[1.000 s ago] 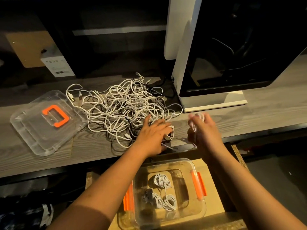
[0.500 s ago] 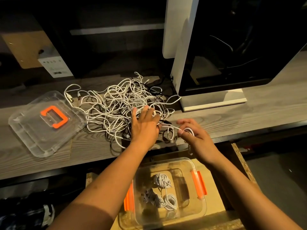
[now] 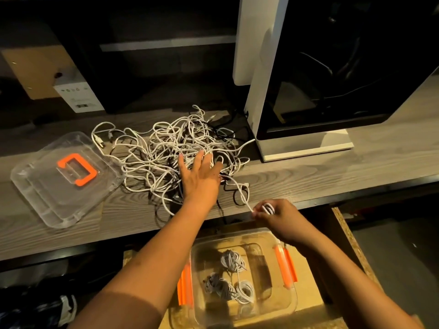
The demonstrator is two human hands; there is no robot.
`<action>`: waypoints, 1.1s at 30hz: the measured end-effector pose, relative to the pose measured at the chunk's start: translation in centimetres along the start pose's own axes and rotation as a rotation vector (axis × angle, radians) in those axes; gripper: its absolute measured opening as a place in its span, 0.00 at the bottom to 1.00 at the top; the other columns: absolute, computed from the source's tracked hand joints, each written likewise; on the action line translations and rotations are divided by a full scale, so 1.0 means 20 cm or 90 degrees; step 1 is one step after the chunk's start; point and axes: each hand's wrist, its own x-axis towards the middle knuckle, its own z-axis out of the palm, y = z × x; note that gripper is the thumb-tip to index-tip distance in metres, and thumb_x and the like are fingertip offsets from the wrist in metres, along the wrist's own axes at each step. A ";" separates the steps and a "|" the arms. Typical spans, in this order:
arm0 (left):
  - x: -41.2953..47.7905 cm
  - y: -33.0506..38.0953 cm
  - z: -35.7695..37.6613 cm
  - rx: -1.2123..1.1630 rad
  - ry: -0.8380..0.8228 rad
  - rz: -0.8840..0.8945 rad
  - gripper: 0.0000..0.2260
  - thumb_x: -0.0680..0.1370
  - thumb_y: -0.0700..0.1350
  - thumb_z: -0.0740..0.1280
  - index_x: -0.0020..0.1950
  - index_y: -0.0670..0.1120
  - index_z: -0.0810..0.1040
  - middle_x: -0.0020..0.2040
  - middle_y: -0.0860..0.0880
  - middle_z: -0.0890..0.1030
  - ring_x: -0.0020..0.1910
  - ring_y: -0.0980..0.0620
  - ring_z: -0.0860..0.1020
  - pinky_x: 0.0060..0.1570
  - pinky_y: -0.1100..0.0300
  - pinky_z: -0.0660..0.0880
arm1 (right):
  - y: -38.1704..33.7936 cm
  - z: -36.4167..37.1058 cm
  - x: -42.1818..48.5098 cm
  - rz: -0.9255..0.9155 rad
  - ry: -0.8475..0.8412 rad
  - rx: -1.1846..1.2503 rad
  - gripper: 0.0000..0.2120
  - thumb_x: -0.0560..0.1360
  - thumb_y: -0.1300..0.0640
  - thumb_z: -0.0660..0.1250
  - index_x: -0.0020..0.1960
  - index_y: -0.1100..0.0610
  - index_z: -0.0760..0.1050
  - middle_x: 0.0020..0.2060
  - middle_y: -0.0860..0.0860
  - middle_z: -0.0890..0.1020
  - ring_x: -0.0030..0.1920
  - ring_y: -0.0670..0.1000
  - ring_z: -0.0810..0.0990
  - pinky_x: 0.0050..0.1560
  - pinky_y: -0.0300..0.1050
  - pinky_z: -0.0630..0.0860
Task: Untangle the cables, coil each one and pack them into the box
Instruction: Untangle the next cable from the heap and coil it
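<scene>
**Cable pack: early stage, bulk of the pile left**

From my side, I count about three coiled bundles (image 3: pixel 231 260) lying in the clear box (image 3: pixel 293 302) at 6 o'clock, below the desk edge. That's the done part.

Lid (image 3: pixel 47 193) is off, lying flat on the desk (image 3: pixel 332 176) at 9 o'clock.

The tangle (image 3: pixel 166 148) sits centre-desk at roughly 11 o'clock. It's mostly white leads with a few black ones threaded through, heavily knotted. I judge this as most of the job outstanding.

Left hand (image 3: pixel 200 176) lies flat on the tangle's 4 o'clock side, fingers straight and spread, pressing down — looks like it's anchoring the pile.

Right hand (image 3: pixel 278 216) is at the desk's front edge, 4 o'clock of the left hand. Its fingers are curled, pinching a few small loops of one white cable (image 3: pixel 268 208). The free run of that cable leads back up into the tangle at 11 o'clock, so it's only partly coiled and not free yet.

Remaining, in my judgement — finish this coil, drop it in the box, repeat for the rest, and maybe fit the lid.
</scene>
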 end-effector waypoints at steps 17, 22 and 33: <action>-0.05 0.09 0.05 -0.235 0.105 0.049 0.20 0.77 0.37 0.60 0.67 0.49 0.72 0.67 0.47 0.73 0.69 0.50 0.66 0.70 0.59 0.51 | -0.25 0.05 -0.08 -0.128 0.196 0.639 0.10 0.79 0.57 0.58 0.40 0.56 0.71 0.31 0.48 0.77 0.37 0.54 0.75 0.36 0.41 0.76; -0.01 0.04 0.04 -0.119 0.129 0.051 0.17 0.78 0.41 0.60 0.66 0.51 0.73 0.67 0.53 0.73 0.71 0.52 0.64 0.67 0.60 0.32 | -0.12 -0.03 -0.05 -0.024 0.067 -0.175 0.16 0.72 0.48 0.70 0.58 0.52 0.76 0.53 0.44 0.78 0.50 0.44 0.78 0.51 0.42 0.77; -0.05 0.03 0.05 -0.153 0.108 0.009 0.11 0.79 0.47 0.59 0.58 0.49 0.78 0.63 0.52 0.75 0.69 0.52 0.66 0.72 0.52 0.38 | -0.19 -0.04 -0.04 -0.184 0.072 0.538 0.13 0.75 0.50 0.60 0.43 0.58 0.77 0.49 0.52 0.83 0.52 0.49 0.80 0.51 0.43 0.78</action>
